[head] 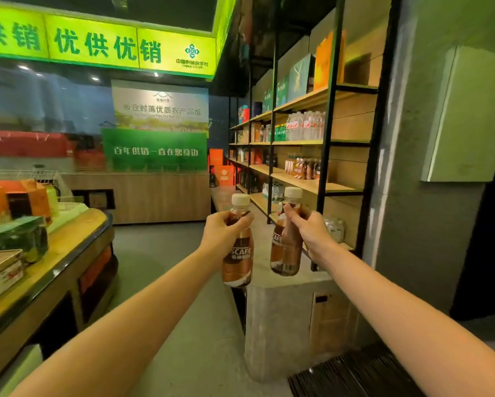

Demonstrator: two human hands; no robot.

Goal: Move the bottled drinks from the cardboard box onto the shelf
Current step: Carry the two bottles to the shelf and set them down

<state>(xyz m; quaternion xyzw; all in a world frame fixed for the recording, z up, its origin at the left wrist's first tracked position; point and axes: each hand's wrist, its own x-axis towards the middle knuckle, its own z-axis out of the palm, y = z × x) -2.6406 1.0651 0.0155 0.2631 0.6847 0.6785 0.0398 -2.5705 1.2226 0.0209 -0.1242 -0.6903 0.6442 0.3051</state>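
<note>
Bottles hung by their necks, one coffee bottle [237, 253] in the left hand [222, 229], another [286, 247] in the right hand [309, 229], short of the shelf [303, 179]; setting each upright beside its brown likenesses looked wisest.

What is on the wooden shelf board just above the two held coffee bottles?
A short row of brown and orange bottled drinks stands toward its far end; the board is bare nearer the camera. The black upright covers the row's near end, so the count is unclear.

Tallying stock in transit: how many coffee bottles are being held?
2: one bottle in the left hand, the other bottle in the right hand. Similar shelf bottles are too blurred to count.
</note>
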